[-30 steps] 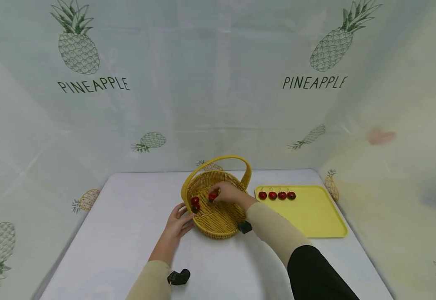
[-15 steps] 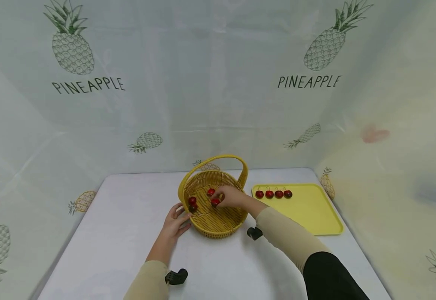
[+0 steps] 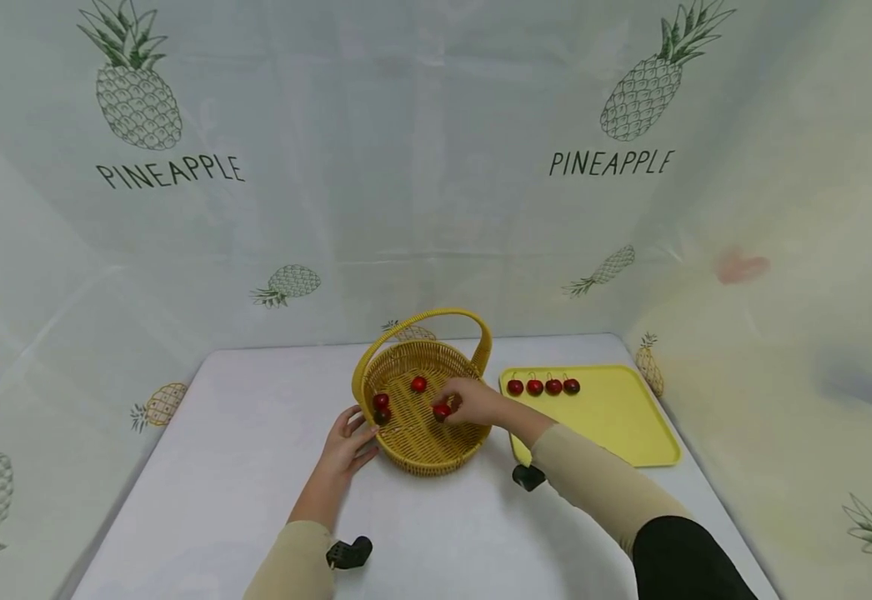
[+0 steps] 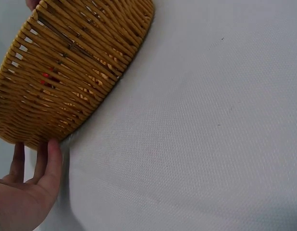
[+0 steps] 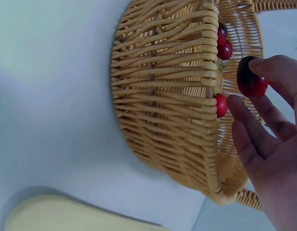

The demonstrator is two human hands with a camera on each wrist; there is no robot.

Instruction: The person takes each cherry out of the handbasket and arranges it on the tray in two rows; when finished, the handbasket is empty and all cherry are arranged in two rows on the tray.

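A yellow wicker basket (image 3: 430,446) with an arched handle stands on the table. My left hand (image 3: 343,446) touches its left side with extended fingers, which rest against the woven wall in the left wrist view. Over the basket's inside, my right hand (image 3: 473,402) pinches a dark red cherry (image 5: 252,79) between thumb and fingers, at rim height or slightly above. Inside the basket lie a cherry (image 3: 418,384) toward the back, a red one (image 3: 381,401) at the left, and a darker one (image 3: 382,416) touching it.
A yellow tray (image 3: 616,425) lies right of the basket, partly under the right forearm's line. Several cherries (image 3: 534,387) stand in a row along its back left edge, stems up. A pineapple-print curtain (image 3: 421,208) hangs behind the white table (image 3: 256,433).
My right hand has moved toward the right and front of the basket with a cherry in its fingers. The cherry at the back has come into full view. The left hand stays put.
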